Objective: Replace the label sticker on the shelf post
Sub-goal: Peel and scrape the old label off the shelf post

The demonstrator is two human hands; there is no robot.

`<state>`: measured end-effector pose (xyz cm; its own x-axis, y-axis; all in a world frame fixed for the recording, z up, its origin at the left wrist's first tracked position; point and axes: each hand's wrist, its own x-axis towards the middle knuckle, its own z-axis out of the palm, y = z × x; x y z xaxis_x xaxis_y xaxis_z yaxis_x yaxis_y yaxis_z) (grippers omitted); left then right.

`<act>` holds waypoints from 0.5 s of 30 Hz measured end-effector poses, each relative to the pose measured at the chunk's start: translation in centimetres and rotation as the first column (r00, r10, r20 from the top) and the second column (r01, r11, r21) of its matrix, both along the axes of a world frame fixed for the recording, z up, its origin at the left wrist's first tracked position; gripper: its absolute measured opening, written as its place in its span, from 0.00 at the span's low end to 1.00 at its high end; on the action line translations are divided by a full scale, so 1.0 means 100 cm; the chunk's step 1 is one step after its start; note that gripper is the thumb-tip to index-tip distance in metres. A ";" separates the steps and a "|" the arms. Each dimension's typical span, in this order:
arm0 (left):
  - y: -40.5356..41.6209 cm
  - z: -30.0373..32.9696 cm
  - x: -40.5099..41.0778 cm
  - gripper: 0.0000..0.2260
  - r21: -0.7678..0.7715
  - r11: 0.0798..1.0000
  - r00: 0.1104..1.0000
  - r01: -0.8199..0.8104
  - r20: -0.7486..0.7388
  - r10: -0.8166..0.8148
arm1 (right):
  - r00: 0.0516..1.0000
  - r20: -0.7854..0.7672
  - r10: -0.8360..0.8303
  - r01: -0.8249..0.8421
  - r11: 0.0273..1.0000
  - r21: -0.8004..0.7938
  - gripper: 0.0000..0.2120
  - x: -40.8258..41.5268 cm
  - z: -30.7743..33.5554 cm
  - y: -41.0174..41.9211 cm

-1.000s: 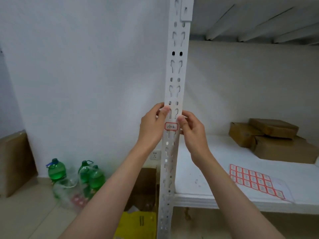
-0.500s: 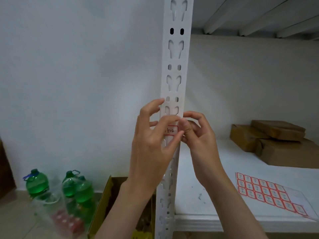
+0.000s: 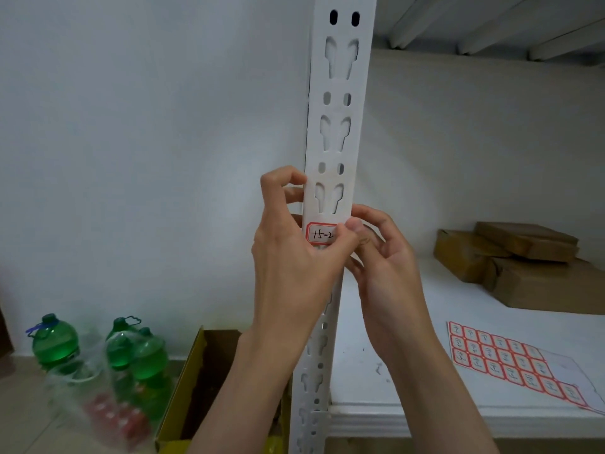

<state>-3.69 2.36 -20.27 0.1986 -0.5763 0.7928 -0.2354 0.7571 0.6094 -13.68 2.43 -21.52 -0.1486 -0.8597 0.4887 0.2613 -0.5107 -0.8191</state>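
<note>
Left hand (image 3: pixel 294 257) lowered, uncovering label (image 3: pixel 320 233) lying crosswise on upright post (image 3: pixel 340 126)

I'm looking at a white shelf post (image 3: pixel 340 126), punched with a repeating pattern of paired slots and oval holes. On it, a label sticker (image 3: pixel 320 233): white face, red border, black handwriting. The shelf board (image 3: pixel 409 322) is white too. Lying on it is a sticker sheet (image 3: pixel 510 362), a grid of red-bordered white labels. Brown cardboard boxes (image 3: pixel 523 263) at the back. Down left, green bottles (image 3: pixel 98 352) with green caps, and a yellow-edged carton (image 3: pixel 193 381).
</note>
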 end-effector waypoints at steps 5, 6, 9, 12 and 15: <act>0.000 -0.001 -0.002 0.29 -0.003 1.000 1.000 0.019 -0.016 -0.019 | 1.000 -0.007 -0.017 0.017 1.000 0.001 0.10 0.002 -0.002 0.000; -0.001 -0.001 -0.002 0.29 -0.006 1.000 1.000 0.019 -0.018 -0.019 | 1.000 -0.012 -0.016 0.016 1.000 0.000 0.10 0.001 -0.002 0.000; -0.003 -0.002 -0.002 0.30 -0.006 1.000 1.000 0.002 0.000 -0.002 | 0.999 -0.031 -0.014 0.014 1.000 -0.005 0.09 0.000 -0.002 0.000; -0.006 -0.004 0.001 0.30 0.000 1.000 1.000 -0.003 0.024 0.003 | 0.998 -0.053 -0.015 0.015 1.000 -0.007 0.10 -0.002 -0.002 0.000; -0.006 -0.003 0.001 0.31 0.026 0.999 0.999 0.034 0.025 -0.035 | 0.999 -0.054 -0.004 0.003 1.000 -0.007 0.09 -0.003 -0.002 0.000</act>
<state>-3.55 1.74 -20.56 0.1586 -0.6029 0.7819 -0.2250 0.7490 0.6232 -14.00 2.42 -21.71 -0.1250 -0.8561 0.5015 0.2153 -0.5168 -0.8286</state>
